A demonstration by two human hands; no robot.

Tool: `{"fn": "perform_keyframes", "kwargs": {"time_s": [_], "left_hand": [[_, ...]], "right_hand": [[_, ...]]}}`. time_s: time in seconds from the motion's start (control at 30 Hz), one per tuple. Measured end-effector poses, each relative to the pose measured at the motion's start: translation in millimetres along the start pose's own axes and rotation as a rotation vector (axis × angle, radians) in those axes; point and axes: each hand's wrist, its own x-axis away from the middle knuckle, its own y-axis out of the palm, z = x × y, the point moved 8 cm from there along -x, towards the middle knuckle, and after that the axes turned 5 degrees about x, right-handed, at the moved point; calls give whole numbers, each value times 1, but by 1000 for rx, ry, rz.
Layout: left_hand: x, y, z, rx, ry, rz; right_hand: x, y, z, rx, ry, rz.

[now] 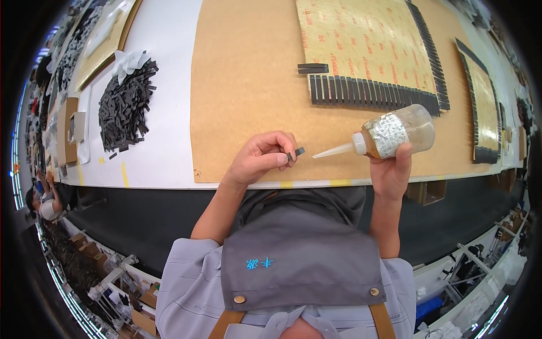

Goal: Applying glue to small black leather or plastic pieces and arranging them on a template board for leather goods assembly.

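Observation:
My left hand [264, 156] pinches a small black strip [300, 151] between thumb and fingers, above the brown sheet near the table's front edge. In my right hand [392, 172] is a clear squeeze bottle [415, 130], tilted on its side, with a white cap and a long pale nozzle. The nozzle's tip points left at the strip, a small gap apart from it. Brownish liquid shows inside the bottle near the cap. Beyond the hands lies a yellowish board [367, 42] with red print, its near and right edges lined with black strips [361, 90].
A heap of loose black strips [125, 107] lies on the white table at left, with a pale star-shaped piece [130, 63] on it. Brown paper [237, 73] covers the middle. A second strip-edged board [480, 96] lies at right. A cardboard box [68, 131] stands far left. Another person [48, 203] is at the left edge.

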Motion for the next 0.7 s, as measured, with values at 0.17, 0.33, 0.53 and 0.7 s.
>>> {"fn": "perform_keyframes", "kwargs": {"time_s": [0.17, 0.33, 0.53, 0.7], "left_hand": [[-2, 3, -3, -18, 72, 12], [-2, 10, -7, -65, 20, -36], [-3, 13, -7, -80, 16, -40], [-3, 12, -8, -84, 13, -33]], "right_hand": [[1, 6, -4, 30, -50, -15], [2, 24, -7, 2, -31, -44], [3, 20, -4, 31, -16, -23], [3, 17, -2, 95, -43, -84]]}}
